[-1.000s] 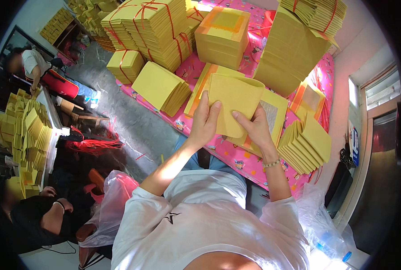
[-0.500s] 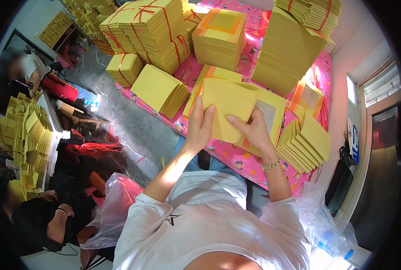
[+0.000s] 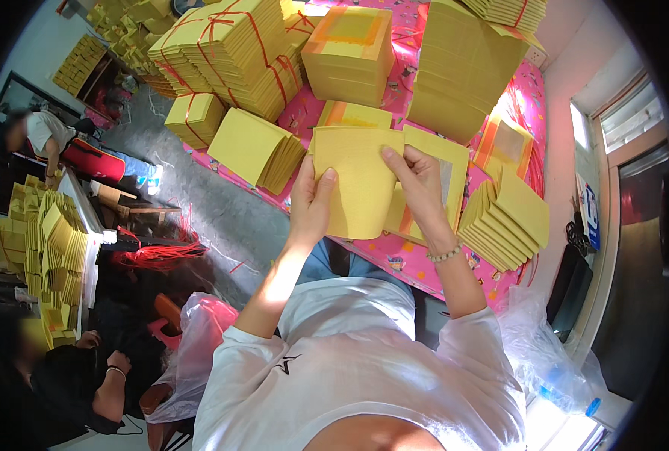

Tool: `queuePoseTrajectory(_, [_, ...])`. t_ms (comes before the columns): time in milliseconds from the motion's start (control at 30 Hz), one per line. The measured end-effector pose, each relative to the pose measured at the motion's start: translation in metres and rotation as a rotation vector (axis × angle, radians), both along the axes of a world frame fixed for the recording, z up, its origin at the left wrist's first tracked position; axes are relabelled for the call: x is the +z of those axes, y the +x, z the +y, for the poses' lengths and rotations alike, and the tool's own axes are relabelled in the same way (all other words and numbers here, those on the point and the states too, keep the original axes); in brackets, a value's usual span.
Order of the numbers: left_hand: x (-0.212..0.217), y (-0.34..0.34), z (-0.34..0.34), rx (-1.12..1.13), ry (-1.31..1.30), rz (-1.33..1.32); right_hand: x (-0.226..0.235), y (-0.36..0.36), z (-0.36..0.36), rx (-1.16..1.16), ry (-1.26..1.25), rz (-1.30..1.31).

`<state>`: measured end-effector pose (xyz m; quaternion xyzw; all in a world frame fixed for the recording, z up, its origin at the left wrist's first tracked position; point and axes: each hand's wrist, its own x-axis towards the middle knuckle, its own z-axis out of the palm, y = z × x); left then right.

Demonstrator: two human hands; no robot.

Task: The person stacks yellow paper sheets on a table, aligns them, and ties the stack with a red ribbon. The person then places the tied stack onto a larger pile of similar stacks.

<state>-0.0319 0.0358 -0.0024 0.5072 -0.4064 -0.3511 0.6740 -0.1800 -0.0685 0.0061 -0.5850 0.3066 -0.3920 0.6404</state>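
Observation:
In front of me I hold a folded piece of yellow paper [image 3: 355, 184] upright between both hands. My left hand [image 3: 310, 207] grips its left edge, thumb on the near face and fingers behind. My right hand [image 3: 419, 180] pinches its upper right corner, thumb in front. Behind and below it lies a larger yellow sheet [image 3: 461, 154] with a silvery patch, partly covered by my right hand. A leaning, fanned pile of folded yellow papers [image 3: 500, 225] stands to the right. Another folded pile [image 3: 255, 150] lies to the left.
A pink patterned cloth [image 3: 395, 259] covers the work surface. Tied yellow stacks [image 3: 229, 56] and tall yellow blocks [image 3: 349, 60] stand at the back. Two other people work at the left, by a table [image 3: 86, 255] heaped with yellow paper. Plastic bags [image 3: 534, 338] lie at my right.
My right hand has moved up the paper's right edge to its top corner. The paper has shifted slightly left, and its upper edge now looks flatter. The whole view has shifted a little.

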Motion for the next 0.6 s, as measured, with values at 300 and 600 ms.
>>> queuePoseTrajectory(300, [0.002,0.011,0.017,-0.030,0.091,0.128,-0.007,-0.003,0.018,0.200,0.077,0.089])
queuePoseTrajectory(600, [-0.019,0.006,0.044,0.096,0.050,0.165,-0.026,-0.003,0.042,0.377,0.159,0.204])
